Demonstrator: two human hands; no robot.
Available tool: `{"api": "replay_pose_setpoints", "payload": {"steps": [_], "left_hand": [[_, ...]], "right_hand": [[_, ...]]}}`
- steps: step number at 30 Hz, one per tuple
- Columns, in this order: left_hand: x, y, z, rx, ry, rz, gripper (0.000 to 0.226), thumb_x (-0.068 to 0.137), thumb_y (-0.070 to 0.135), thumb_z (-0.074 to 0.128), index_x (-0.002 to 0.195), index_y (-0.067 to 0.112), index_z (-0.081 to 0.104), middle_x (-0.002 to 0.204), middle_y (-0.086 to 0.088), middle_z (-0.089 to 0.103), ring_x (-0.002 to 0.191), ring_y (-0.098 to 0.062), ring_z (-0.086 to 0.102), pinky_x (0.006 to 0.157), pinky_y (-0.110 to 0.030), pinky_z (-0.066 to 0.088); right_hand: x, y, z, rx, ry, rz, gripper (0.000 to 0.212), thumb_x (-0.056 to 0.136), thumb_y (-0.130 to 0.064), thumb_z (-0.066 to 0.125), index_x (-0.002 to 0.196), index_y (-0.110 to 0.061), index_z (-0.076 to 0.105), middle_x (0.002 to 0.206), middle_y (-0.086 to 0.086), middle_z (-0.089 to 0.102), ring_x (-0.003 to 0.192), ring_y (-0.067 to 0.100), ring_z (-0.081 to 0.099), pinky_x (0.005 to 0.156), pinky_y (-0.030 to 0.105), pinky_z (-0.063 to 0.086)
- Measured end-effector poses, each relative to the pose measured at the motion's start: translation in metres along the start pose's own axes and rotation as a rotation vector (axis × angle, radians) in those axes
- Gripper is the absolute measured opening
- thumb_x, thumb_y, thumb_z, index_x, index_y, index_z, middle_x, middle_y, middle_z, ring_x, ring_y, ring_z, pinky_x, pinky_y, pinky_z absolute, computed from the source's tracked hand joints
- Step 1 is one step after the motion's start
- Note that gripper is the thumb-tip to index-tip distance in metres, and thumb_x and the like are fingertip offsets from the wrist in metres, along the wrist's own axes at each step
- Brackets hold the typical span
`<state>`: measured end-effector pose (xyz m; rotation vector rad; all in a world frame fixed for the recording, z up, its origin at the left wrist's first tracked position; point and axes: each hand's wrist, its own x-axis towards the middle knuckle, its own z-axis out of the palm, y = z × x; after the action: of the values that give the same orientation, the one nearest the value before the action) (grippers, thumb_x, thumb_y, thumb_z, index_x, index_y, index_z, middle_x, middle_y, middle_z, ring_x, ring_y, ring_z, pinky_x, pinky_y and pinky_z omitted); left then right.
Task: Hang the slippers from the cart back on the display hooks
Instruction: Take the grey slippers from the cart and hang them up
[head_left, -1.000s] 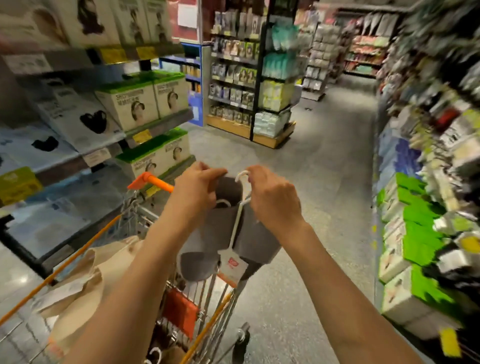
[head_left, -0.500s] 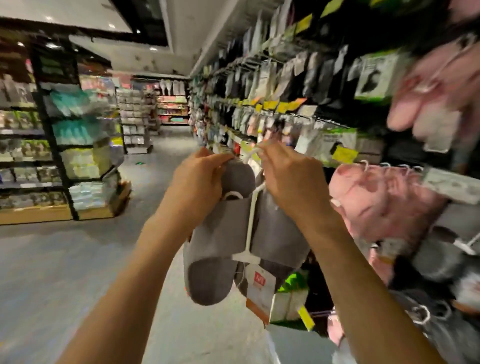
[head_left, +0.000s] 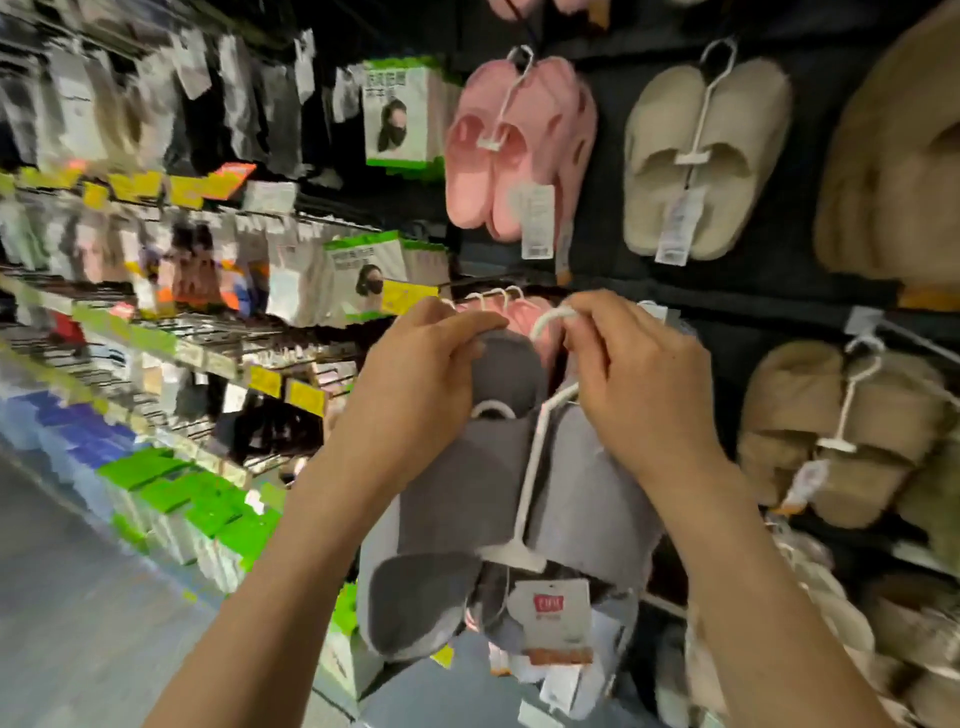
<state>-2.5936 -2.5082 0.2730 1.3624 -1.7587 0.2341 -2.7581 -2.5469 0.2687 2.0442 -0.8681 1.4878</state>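
Change since earlier frames: cart and aisle floor gone from view; grey slipper pair carried up to face the slipper wall, both hands keeping their grip.
Left hand: fingers closed over the heel end of the left grey slipper, thumb lying along its top edge.
Right hand: fingertips pinched on the curved top of the white plastic hanger, just below its hook.
Grey slippers: one pair, toes down, clipped to the hanger's crossbar; held in the air in front of the display, not on any hook.
Price tag: white card with red mark, dangling below the crossbar.
Pink slippers, lower row: several white hanger hooks in a line just behind the hands; mostly hidden.
Tan fuzzy slippers: right of the hands, hanging from a display hook.
Pink slippers, upper row: hung on the black back panel.
Cream slippers: beside the upper pink pair, to its right.
Face mask packs: green-trimmed boxes on pegs, left of the slippers; further left blurred.
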Motion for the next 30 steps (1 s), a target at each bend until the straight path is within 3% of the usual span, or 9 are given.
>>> {"api": "replay_pose_setpoints", "payload": {"steps": [7, 10, 13, 17, 24, 30], "left_hand": [[0.007, -0.023, 0.056, -0.294, -0.235, 0.163, 0.037, 0.083, 0.026, 0.045, 0.114, 0.021, 0.065, 0.095, 0.002, 0.056, 0.089, -0.018, 0.055, 0.070, -0.017, 0.031], [0.010, -0.030, 0.084, -0.376, -0.352, 0.172, 0.039, 0.084, 0.034, 0.043, 0.116, 0.027, 0.063, 0.110, 0.002, 0.063, 0.102, -0.014, 0.057, 0.080, -0.014, 0.034], [0.016, -0.028, 0.110, -0.494, -0.413, 0.137, 0.038, 0.085, 0.032, 0.045, 0.116, 0.022, 0.064, 0.120, 0.003, 0.063, 0.111, -0.011, 0.054, 0.087, -0.006, 0.030], [0.028, -0.026, 0.137, -0.568, -0.431, 0.079, 0.028, 0.092, 0.012, 0.053, 0.117, 0.018, 0.064, 0.121, 0.001, 0.062, 0.112, -0.011, 0.052, 0.089, -0.010, 0.030], [0.067, -0.035, 0.194, -0.588, -0.498, 0.008, 0.026, 0.093, 0.019, 0.052, 0.116, 0.022, 0.063, 0.117, 0.002, 0.064, 0.111, -0.015, 0.055, 0.099, -0.031, 0.042], [0.100, -0.037, 0.238, -0.596, -0.519, -0.102, 0.028, 0.094, 0.015, 0.051, 0.120, 0.015, 0.061, 0.127, 0.001, 0.059, 0.120, -0.017, 0.050, 0.095, -0.021, 0.035]], "right_hand": [[-0.046, 0.015, -0.011, -0.285, -0.018, 0.087, 0.018, 0.089, -0.015, 0.049, 0.094, -0.008, 0.065, 0.084, 0.010, 0.070, 0.065, 0.030, 0.067, 0.048, 0.036, 0.054], [-0.060, 0.024, -0.013, -0.357, -0.053, 0.124, 0.020, 0.091, -0.018, 0.046, 0.095, -0.010, 0.064, 0.085, 0.007, 0.071, 0.063, 0.028, 0.067, 0.049, 0.035, 0.053], [-0.068, 0.037, -0.009, -0.391, -0.096, 0.211, 0.024, 0.090, -0.019, 0.046, 0.096, -0.009, 0.067, 0.088, 0.007, 0.072, 0.062, 0.027, 0.067, 0.048, 0.033, 0.054], [-0.071, 0.063, 0.000, -0.401, -0.135, 0.276, 0.027, 0.090, -0.021, 0.043, 0.095, -0.010, 0.067, 0.086, 0.007, 0.072, 0.060, 0.029, 0.066, 0.048, 0.034, 0.053], [-0.067, 0.119, 0.027, -0.378, -0.174, 0.345, 0.031, 0.090, -0.024, 0.039, 0.094, -0.009, 0.066, 0.085, 0.007, 0.070, 0.061, 0.029, 0.066, 0.049, 0.036, 0.054], [-0.059, 0.177, 0.057, -0.421, -0.289, 0.410, 0.031, 0.083, -0.024, 0.040, 0.090, -0.007, 0.064, 0.075, 0.014, 0.069, 0.054, 0.035, 0.063, 0.045, 0.034, 0.050]]}}
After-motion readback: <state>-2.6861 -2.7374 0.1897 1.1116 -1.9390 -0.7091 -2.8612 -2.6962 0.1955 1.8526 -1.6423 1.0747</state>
